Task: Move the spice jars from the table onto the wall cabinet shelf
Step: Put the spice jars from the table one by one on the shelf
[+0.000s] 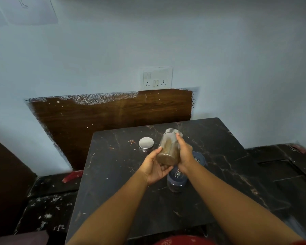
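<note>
A clear glass spice jar [169, 147] with brown powder and a steel lid is tilted in the air above the dark marble table [124, 188]. My right hand [185, 152] grips its side and my left hand [155, 167] cups its base. A second jar with a steel lid [146, 143] stands on the table to the left. Two blue-lidded jars sit under my hands: one [177, 180] near my wrists, the other [200, 159] partly hidden behind my right hand. No wall cabinet shelf is in view.
A switch and socket plate [157, 77] is on the pale blue wall above a wood-grain panel [113, 115]. Dark speckled surfaces lie left [48, 209] and right [290, 167] of the table. A red object [72, 175] lies at the left.
</note>
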Demonstrator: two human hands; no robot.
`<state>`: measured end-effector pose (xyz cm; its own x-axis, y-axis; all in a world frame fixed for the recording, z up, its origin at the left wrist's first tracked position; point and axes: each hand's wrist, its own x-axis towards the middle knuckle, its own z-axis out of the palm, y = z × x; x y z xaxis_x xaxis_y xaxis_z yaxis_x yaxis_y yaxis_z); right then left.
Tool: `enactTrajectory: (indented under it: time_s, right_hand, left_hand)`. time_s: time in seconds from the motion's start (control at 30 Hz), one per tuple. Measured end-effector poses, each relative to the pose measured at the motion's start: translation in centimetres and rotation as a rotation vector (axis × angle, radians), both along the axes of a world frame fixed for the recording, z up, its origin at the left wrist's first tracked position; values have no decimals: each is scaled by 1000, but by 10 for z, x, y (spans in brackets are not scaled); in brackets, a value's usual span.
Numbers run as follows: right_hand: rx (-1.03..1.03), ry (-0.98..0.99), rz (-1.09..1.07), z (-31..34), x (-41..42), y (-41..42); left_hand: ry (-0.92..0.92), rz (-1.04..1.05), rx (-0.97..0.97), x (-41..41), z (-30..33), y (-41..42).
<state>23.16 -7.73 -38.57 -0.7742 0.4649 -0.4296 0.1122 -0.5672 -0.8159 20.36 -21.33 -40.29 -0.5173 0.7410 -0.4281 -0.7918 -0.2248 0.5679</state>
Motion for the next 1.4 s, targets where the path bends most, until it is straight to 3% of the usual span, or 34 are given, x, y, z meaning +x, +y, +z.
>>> enactTrajectory:
  time_s: [0.07,0.17,0.3,0.4,0.5,0.7,0.93,1.4]
  right_hand:
    - [-26,15,-24,5,7,1]
    - [-118,40,111,12,17,2]
    - [-67,-21,192,16,24,17]
    - [2,-149,131,23,26,24]
    - [-6,-139,115,26,28,26]
    - [-81,-101,132,25,40,29]
    - [-92,-90,167,24,48,33]
    - [-152,-38,183,28,60,30]
  left_hand:
    - [25,-8,-17,8,11,5]
    - [96,-24,-40,15,25,12]
    - [268,10,-98,30,36,21]
    - [214,26,-54,34,43,22]
    - [130,131,6,34,43,22]
    - [189,271,-69,43,38,21]
    - [292,287,-88,46,42,26]
    - [231,340,-157,57,45,27]
